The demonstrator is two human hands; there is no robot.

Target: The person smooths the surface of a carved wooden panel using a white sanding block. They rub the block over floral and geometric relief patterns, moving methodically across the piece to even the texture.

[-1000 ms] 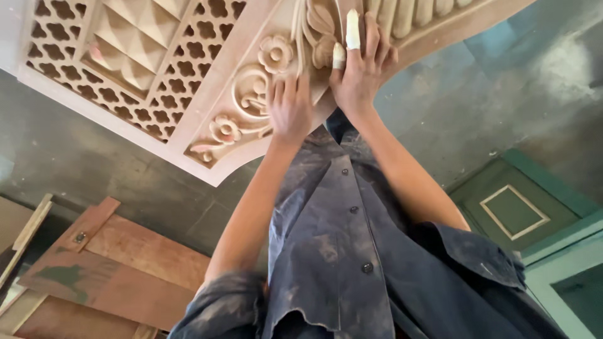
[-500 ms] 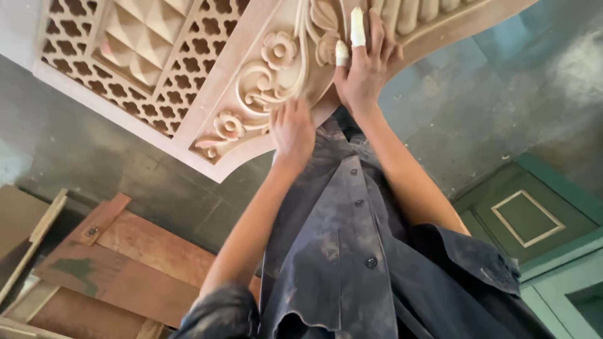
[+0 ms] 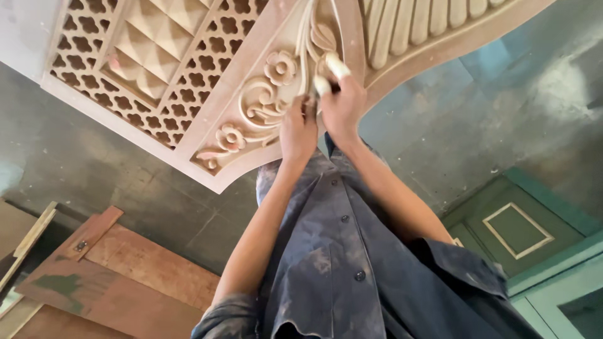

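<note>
A large carved wooden panel fills the upper part of the view, pale and unfinished, with an open lattice section on one side, a raised scroll and flower relief along its curved lower edge, and fluted ribs on the other side. Below it lies a grey concrete floor, with reddish wooden boards at one corner and a green framed door panel at the other. The person wears a dusty dark blue shirt. Both hands work on the flower relief near the middle of the panel edge. The left hand is curled, fingers pressed down on the carving; it possibly pinches a small abrasive piece, but this is too hidden to say. The right hand is also half closed against the wood, and two of its fingers carry white wrappings at the tips; I cannot tell if it holds anything. To do this rubbing work well, I judge that the pressure should stay light and follow the curves of the scrolls, so the thin petal edges are not flattened, while one hand steadies the panel.
</note>
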